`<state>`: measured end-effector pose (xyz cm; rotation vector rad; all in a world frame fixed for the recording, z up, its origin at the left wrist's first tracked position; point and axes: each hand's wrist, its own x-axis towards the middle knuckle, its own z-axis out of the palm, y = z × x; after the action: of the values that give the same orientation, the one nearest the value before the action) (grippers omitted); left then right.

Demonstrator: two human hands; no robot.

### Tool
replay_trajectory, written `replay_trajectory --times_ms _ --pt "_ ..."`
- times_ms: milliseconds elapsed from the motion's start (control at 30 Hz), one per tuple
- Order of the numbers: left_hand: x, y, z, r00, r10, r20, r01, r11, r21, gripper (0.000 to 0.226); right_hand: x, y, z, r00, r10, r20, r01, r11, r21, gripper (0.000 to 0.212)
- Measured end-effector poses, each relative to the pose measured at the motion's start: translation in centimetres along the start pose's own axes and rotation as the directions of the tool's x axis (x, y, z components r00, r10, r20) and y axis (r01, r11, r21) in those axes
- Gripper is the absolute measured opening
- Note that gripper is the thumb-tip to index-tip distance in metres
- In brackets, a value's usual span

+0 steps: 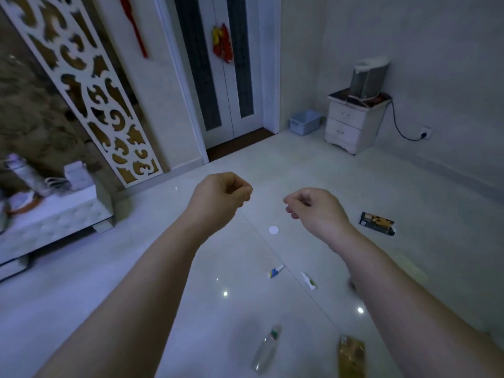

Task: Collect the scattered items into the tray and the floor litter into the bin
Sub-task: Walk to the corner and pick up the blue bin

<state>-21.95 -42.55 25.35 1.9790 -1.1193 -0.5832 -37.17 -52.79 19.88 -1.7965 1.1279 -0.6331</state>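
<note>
Floor litter [377, 223] is lying in six pieces on the glossy tiled floor [163, 268], none collected yet.

Positions:
- A white round disc [273, 230] is lying flat, below and between my hands.
- A small blue-and-yellow tube [276, 271] and a small white-and-green tube [309, 281] are lying near each other, closer to me.
- A clear plastic bottle [266, 350] is lying on its side at the bottom edge, with a golden wrapper [351, 356] to its right.
- A dark snack packet [376, 222] is lying well off to the right.

Hands: I am holding my left hand [218, 197] and right hand [313, 207] out over the floor. The fingers of both are curling loosely inward and gripping nothing.

Receptacle: a blue plastic tub [305, 121] is sitting in the far corner beside the white bedside cabinet [351, 126]. I am not seeing a second container, so I cannot tell whether this is the tray or the bin.

Risks I am anticipating:
- The bottle is resting on its round side, so a glancing touch is likely to send it rolling.
- The disc is lying flush with slick tile, so fingertips are likely to slide over it rather than lift it.
- Light is dim and reflections are spotting the floor, so the pale tubes are easy to overlook.
- With only one container identified, sorting items into the wrong one is the main hazard.
- My right forearm is covering something blurred on the floor, so the count may be short.
</note>
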Motion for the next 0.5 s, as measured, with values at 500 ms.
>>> replay_trajectory --times_ms 500 --pt "25.2 -1.2 -6.4 0.988 0.155 0.009 -0.155 0.988 0.022 0.012 24.0 -6.5 4.3 0.994 -0.022 -0.105 0.021 1.000 -0.010 0.019"
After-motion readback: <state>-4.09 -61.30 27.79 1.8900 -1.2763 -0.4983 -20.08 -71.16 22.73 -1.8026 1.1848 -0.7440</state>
